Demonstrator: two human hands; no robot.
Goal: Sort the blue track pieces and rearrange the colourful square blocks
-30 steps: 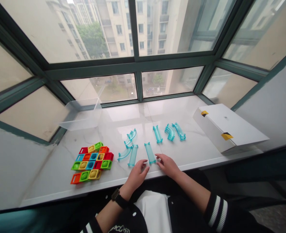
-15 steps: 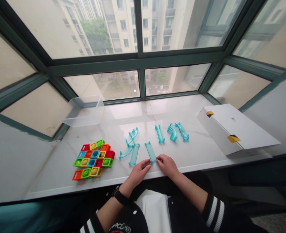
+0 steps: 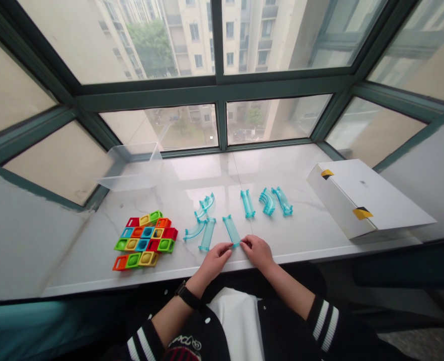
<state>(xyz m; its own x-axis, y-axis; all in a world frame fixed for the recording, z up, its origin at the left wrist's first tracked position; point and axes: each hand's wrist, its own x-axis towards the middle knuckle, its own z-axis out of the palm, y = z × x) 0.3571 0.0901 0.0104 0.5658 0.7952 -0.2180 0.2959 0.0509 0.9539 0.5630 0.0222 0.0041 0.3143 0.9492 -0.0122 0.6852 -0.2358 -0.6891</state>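
Observation:
A straight, translucent teal track piece [image 3: 231, 230] lies on the white marble sill [image 3: 214, 175]. My left hand [image 3: 214, 260] and my right hand [image 3: 257, 249] meet at its near end, fingertips pinched on either side of it. More teal pieces lie behind: a straight and a curved one [image 3: 202, 231] to the left, two curved ones [image 3: 205, 204] farther back, a straight one [image 3: 247, 203] and a curved pair [image 3: 275, 201] to the right. A flat block of colourful square tiles [image 3: 143, 240] sits left of my hands.
A clear plastic tub [image 3: 131, 166] stands at the back left of the sill. A white cardboard box [image 3: 364, 198] with yellow-black tape lies at the right. Large windows rise behind the sill, and its front edge runs just before my hands.
Both hands have closed in on the near end of the straight teal piece, from lying spread beside it to pinching it. The view has drifted slightly.

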